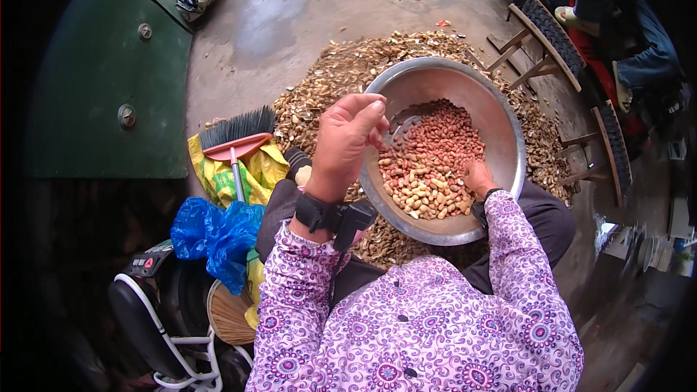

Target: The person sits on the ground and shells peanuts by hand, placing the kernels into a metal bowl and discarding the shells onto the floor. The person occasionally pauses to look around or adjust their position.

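Soft daylight, dark fisheye edges

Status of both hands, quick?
Left hand: fingers curled in over the bowl's rim; grip and contents can't be told.
Right hand: down at the peanuts, fingers mostly hidden; can't tell.

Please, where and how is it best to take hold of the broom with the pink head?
Probably by the slim grey handle, next to the pink head, with the left hand coming from the right and above. There it is bare and narrow; the dark bristles point away, and the blue plastic bag crowds farther down.
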Tool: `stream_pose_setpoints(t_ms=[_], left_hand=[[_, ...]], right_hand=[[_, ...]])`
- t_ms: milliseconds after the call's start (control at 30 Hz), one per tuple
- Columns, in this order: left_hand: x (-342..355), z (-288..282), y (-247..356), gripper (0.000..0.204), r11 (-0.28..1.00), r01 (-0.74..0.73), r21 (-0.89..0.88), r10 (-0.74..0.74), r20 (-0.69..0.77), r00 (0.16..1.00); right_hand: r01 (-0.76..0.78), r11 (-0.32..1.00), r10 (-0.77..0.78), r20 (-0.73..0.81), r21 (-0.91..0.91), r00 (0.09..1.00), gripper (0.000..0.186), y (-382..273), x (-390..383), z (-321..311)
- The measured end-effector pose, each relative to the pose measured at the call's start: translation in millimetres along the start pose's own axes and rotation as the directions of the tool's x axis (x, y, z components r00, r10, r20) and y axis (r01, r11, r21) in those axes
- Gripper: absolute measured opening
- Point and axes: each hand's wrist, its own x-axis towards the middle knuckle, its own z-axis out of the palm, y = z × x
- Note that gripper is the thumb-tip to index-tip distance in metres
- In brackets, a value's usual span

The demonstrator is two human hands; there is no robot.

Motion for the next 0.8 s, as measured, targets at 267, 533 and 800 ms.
stream_pose_setpoints(t_ms=[267, 533, 800], left_hand=[[-2.1, 0.7, 1.9, 0.017, 1.0, 0.012, 0.012, -0.012, 0.0, 1.0], [-5.7, -3.6, 6.0, 0.017, 1.0, 0.0, 0.007, 0.0, -0.012, 1.0], [-5.4, 1.0, 5.9, 0.017, 0.999, 0.008, 0.051, -0.008, 0.005, 1.0]], right_hand=[[0.16, 0.946, -0.177, 0.033, 0.282, 0.984, 0.016, -28.3, -6.2, -20.9], [0.149, 0.988, -0.148, -0.037, 0.029, 0.988, 0.019, -50.2, -15.2, -19.3], [0.062, 0.984, -0.06, -0.018, 0.166, 0.998, 0.012, -17.9, -6.2, -11.4]])
